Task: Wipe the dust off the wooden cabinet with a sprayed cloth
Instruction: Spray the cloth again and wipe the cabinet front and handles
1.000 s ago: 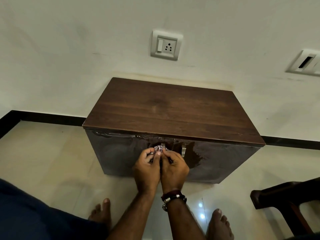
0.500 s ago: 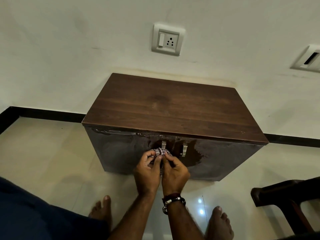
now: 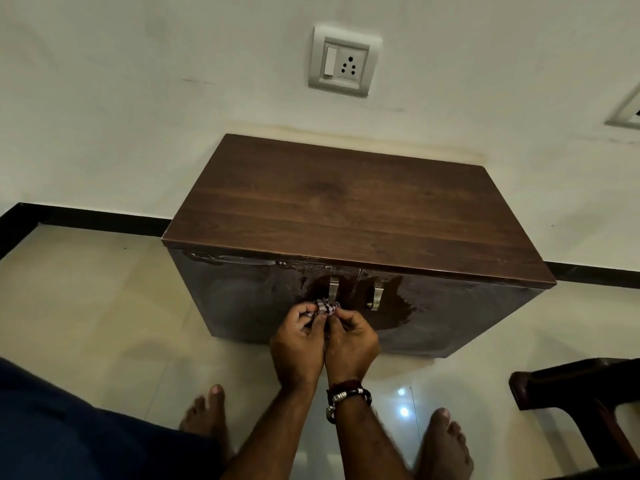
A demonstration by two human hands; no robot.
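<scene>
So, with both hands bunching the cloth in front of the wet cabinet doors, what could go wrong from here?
1. The small checked cloth is wadded tight between the left hand and right hand; so bunched, it may only smear the wet patch on the dark wooden cabinet.
2. Liquid could run down onto the glossy tiled floor near the bare feet, a slipping risk.

No readable text, labels, brands or numbers anywhere in view. Wall socket plate [image 3: 344, 61] carries only a blank white switch and pin holes, no markings. Second wall plate [image 3: 627, 110] at the right edge is cut off, nothing legible. Wooden cabinet [image 3: 353, 209] top and doors are plain. Wristband [image 3: 348, 396] shows no lettering.
</scene>
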